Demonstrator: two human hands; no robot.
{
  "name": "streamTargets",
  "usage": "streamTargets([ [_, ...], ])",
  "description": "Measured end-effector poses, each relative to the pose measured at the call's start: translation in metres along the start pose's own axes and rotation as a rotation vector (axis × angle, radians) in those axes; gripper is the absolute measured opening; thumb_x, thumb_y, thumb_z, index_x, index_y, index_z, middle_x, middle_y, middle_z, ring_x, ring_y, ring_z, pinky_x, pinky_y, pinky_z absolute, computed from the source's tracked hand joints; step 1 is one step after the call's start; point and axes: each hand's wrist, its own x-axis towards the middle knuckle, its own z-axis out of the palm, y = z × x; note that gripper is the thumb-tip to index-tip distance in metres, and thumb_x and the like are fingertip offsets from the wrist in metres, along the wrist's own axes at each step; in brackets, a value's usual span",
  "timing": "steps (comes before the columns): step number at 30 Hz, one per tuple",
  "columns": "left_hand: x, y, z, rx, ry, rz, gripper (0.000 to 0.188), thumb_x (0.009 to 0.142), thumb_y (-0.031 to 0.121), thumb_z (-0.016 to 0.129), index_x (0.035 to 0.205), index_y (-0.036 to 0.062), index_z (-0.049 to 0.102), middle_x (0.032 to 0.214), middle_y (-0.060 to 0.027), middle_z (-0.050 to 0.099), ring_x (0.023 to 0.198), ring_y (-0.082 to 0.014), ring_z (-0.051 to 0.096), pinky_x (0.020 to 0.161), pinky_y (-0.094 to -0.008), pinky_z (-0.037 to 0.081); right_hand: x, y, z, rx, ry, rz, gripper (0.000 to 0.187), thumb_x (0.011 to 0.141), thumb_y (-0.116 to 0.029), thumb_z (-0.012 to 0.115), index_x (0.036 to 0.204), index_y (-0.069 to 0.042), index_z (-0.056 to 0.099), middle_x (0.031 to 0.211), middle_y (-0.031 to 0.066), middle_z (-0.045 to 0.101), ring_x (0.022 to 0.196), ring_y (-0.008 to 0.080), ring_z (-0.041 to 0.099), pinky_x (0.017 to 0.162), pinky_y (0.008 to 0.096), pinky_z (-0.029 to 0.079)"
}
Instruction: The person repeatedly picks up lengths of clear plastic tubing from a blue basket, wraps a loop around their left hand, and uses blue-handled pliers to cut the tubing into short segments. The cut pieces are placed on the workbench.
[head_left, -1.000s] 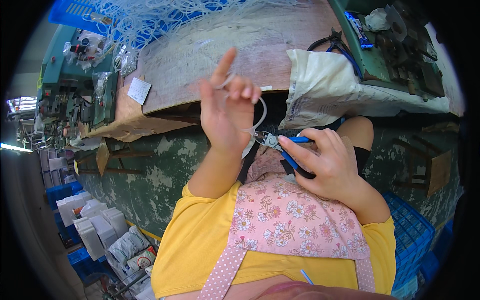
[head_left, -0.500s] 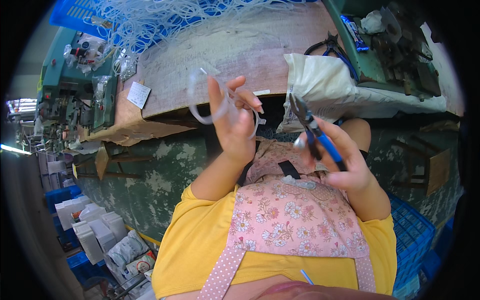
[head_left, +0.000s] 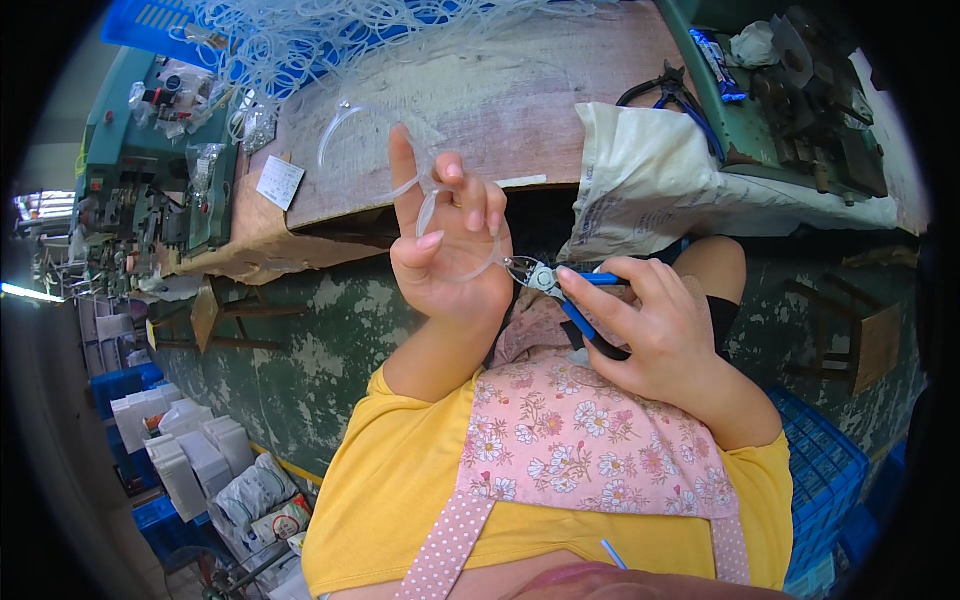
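Note:
A clear plastic tube (head_left: 340, 124) loops through my left hand (head_left: 455, 225). The index finger points up while the middle, ring and little fingers curl over the tube. One end, with a small fitting on it, sticks out above the hand, and the rest runs down across the palm. My right hand (head_left: 650, 315) is closed around a pair of blue-handled pliers (head_left: 600, 345). Their jaws point left and meet the tube's lower end beside my left palm. I cannot make out whether they bite on the tube or on a tiny fitting there.
Many clear tubes (head_left: 290, 60) spill from a blue basket (head_left: 150, 28) onto the worktable (head_left: 480, 90). A white sack (head_left: 640, 170) lies at the front right, below other blue-handled pliers (head_left: 680, 100). Green machines (head_left: 160, 215) flank the table. A blue crate (head_left: 815, 480) stands at my right.
My right hand has swung the pliers from upright to pointing left, bringing the jaws to the tube by my left palm. My left hand has turned its palm up, and the tube has shifted in its fingers.

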Motion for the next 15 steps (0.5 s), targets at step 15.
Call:
streamTargets([
  [15,0.004,0.010,0.006,-0.071,0.038,-0.343,0.076,0.076,0.020,0.047,0.149,0.0060,0.032,0.109,-0.0125,0.052,0.071,-0.0158,0.045,0.068,-0.0288,0.042,-0.002,0.017,0.006,-0.122,0.008,-0.152,0.064,0.064,-0.010,0.079,0.125,-0.023,0.064,0.099,0.0085,0.054,0.081,0.0248,0.057,0.063,0.0343,0.047],
])
